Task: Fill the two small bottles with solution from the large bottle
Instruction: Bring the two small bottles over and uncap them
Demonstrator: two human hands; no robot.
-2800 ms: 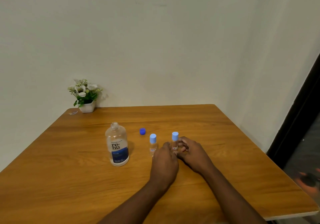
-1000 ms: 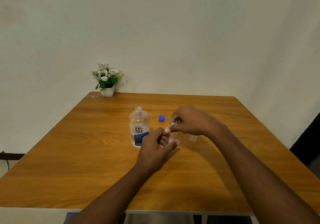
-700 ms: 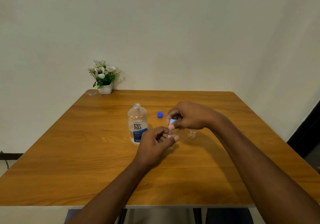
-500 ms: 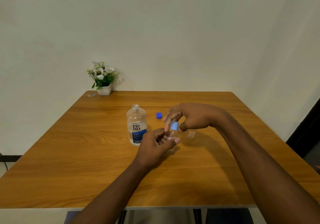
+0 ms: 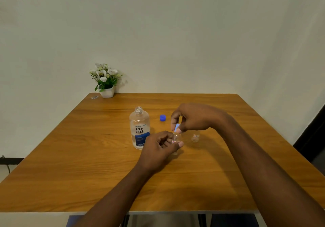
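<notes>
Our left hand (image 5: 159, 150) grips a small bottle (image 5: 175, 139) at mid-table, while our right hand (image 5: 192, 117) pinches a pale cap (image 5: 177, 127) just above its neck. The second small bottle (image 5: 195, 137) stands just right of it. The large bottle (image 5: 139, 130) stands open to the left, with a dark cap (image 5: 162, 118) lying behind.

Left hand (image 5: 159, 149) grips first small bottle (image 5: 174, 139), upright, fingers curled round its body. Right hand (image 5: 193, 119) sits above it and pinches light-blue cap (image 5: 177, 127) just over the neck; cap is tilted, contact with neck unclear. Second small bottle (image 5: 195, 137) stands just to the right, top hidden behind right hand. Large bottle (image 5: 139, 130) is uncapped and upright, just left of left hand. Dark-blue cap (image 5: 162, 117) lies on table (image 5: 88, 156) between large bottle and right hand. Potted flowers (image 5: 106, 81) at far-left corner.
</notes>
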